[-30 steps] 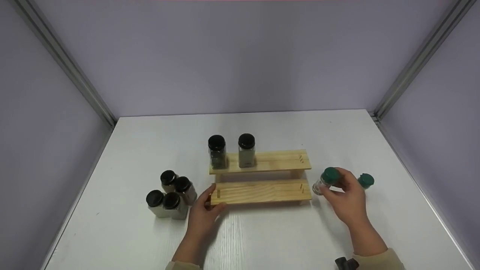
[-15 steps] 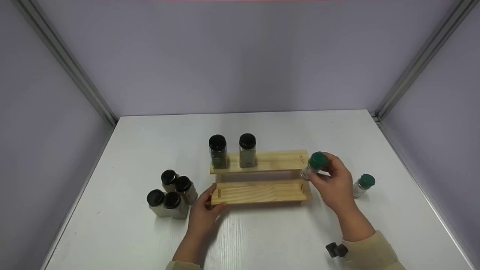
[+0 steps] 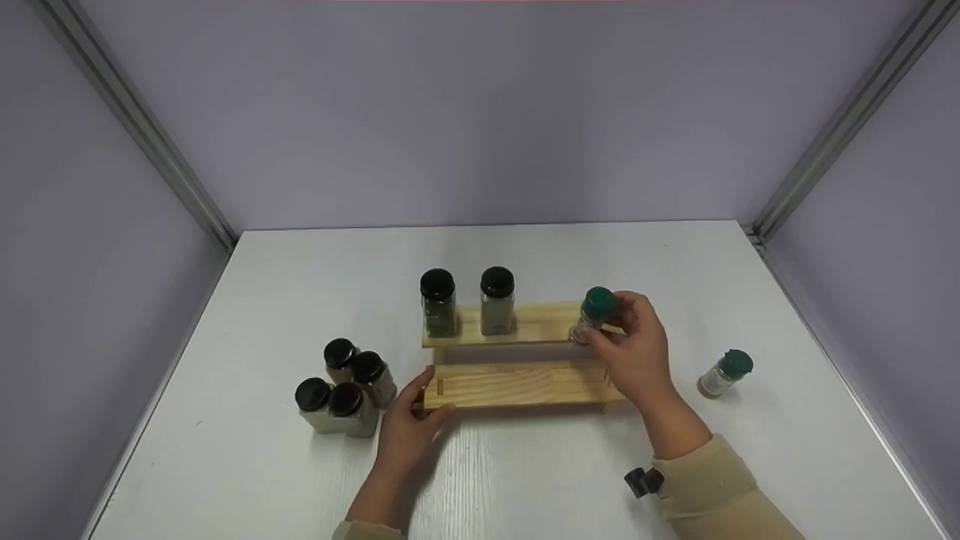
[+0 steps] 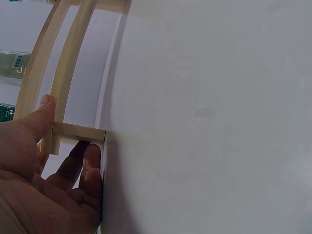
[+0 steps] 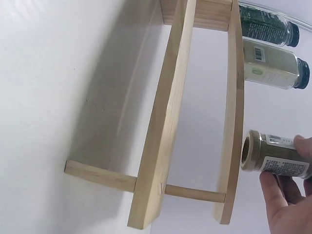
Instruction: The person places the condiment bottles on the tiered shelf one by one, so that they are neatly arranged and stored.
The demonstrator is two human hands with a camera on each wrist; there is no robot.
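A two-tier wooden rack (image 3: pixel 517 384) stands mid-table. My left hand (image 3: pixel 409 427) grips the left end of its lower shelf, thumb on the front edge; in the left wrist view the thumb (image 4: pixel 45 114) lies against the wood and the other fingers curl behind the leg. My right hand (image 3: pixel 636 349) pinches a green-capped spice jar (image 3: pixel 592 315) at the right part of the upper shelf (image 3: pixel 544 322). In the right wrist view the jar's base (image 5: pixel 249 151) is right at the shelf edge. Two black-capped spice jars (image 3: pixel 438 304) (image 3: pixel 497 301) stand upright on the upper shelf's left half.
Several black-capped jars (image 3: pixel 358 409) stand clustered on the white table (image 3: pixel 225 465), left of my left hand. Another green-capped jar (image 3: pixel 724 375) stands to the right of the rack. A small black device (image 3: pixel 643 481) sits at my right sleeve.
My right hand has carried the green-capped jar leftward and away from me, from beside the rack to the upper shelf. The left hand keeps its hold on the rack.
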